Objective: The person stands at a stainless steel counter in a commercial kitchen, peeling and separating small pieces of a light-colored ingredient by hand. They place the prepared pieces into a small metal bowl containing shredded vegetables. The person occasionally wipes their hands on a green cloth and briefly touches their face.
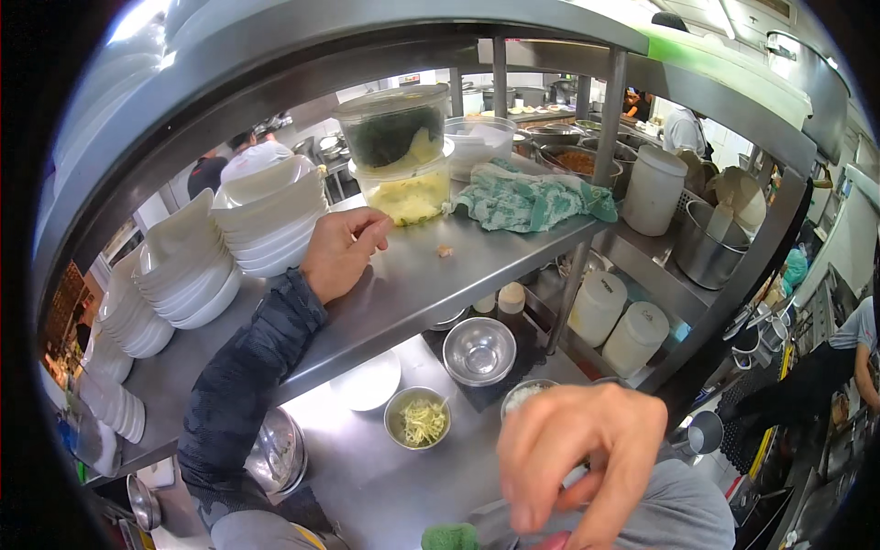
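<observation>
My left hand (347,249) is over the steel shelf (412,265), its fingers curled in and nothing visible between them. Its fingertips are beside a clear plastic tub of pale yellow food (402,192). A lidded tub with dark green contents (392,130) stands on top of that one. To the right, a small food scrap (445,251) lies on the shelf, before a crumpled green-and-white cloth (529,198). My right hand (584,447) is large and close to the camera, fingers bent downward. Something pinkish shows at its fingertips, too cut off to identify.
Stacked white bowls (275,220) line the shelf's left side. Below, a steel counter (385,488) holds a bowl of shredded pale-green vegetable (416,417), an empty metal bowl (479,350) and a white plate (366,381). A shelf post (570,295) rises at right. A co-worker (849,344) bends at far right.
</observation>
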The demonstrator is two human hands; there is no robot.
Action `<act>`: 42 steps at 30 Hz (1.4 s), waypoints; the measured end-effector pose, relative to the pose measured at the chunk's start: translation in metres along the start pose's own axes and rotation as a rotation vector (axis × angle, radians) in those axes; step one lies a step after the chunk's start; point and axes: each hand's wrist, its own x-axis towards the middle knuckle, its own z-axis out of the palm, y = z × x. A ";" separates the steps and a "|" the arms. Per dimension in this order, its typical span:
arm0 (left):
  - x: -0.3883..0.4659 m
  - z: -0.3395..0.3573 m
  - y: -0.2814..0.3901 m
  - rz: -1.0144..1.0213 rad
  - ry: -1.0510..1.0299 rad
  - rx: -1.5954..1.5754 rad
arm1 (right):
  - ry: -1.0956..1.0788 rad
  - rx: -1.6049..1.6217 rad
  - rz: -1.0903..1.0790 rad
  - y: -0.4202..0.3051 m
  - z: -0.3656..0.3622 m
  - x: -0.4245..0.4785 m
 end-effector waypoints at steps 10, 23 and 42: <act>-0.004 0.002 0.006 0.303 0.096 0.447 | -0.400 -0.502 0.246 0.001 0.003 -0.039; 0.005 0.045 0.063 0.354 -0.207 0.494 | -0.837 -0.583 -0.001 0.004 0.021 -0.031; 0.059 0.098 0.085 0.273 -0.040 0.518 | -1.224 -0.508 -0.046 0.104 -0.030 -0.032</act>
